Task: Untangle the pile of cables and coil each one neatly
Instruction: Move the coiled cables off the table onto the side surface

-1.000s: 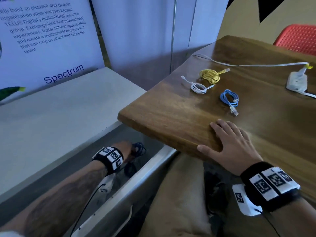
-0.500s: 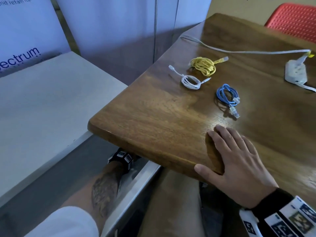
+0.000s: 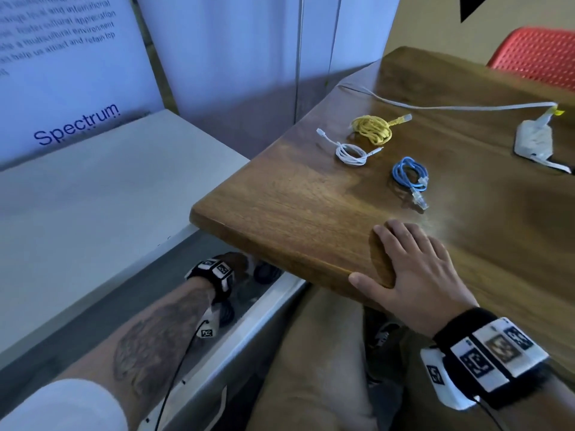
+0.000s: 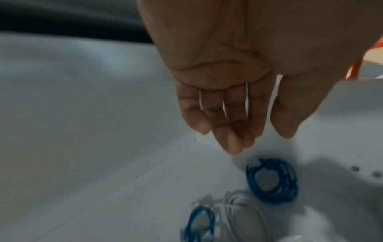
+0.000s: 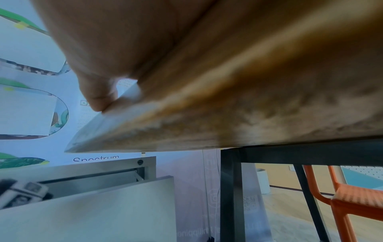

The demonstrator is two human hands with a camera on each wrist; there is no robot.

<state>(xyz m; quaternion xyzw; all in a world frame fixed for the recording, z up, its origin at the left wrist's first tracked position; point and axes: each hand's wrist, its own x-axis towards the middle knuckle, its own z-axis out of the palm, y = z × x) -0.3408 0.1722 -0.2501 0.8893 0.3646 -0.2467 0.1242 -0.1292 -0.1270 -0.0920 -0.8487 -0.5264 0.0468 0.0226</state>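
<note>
Three coiled cables lie on the wooden table (image 3: pixel 280 206): a yellow one (image 3: pixel 373 129), a white one (image 3: pixel 350 152) and a light blue one (image 3: pixel 409 175). My right hand (image 3: pixel 413 262) rests flat on the table's near edge, thumb over the rim (image 5: pixel 97 96). Below the tabletop, my left hand (image 3: pixel 236 262) is down in an open white drawer (image 3: pixel 249 325). In the left wrist view its fingers (image 4: pixel 230 140) are straight and empty, just above a dark blue coil (image 4: pixel 271 181). A second blue coil (image 4: pixel 199 224) and a clear cable (image 4: pixel 242 211) lie beside it.
A white power strip (image 3: pixel 533 140) with its long white cord (image 3: pixel 435 105) sits at the table's back right. A red chair (image 3: pixel 538 54) stands behind the table. A white cabinet top (image 3: pixel 93 197) and a printed banner (image 3: pixel 62 57) fill the left.
The left hand held a dark coil over the drawer a second ago; now it is empty with the coil lying in the drawer. My head view shifted. The right hand stayed put.
</note>
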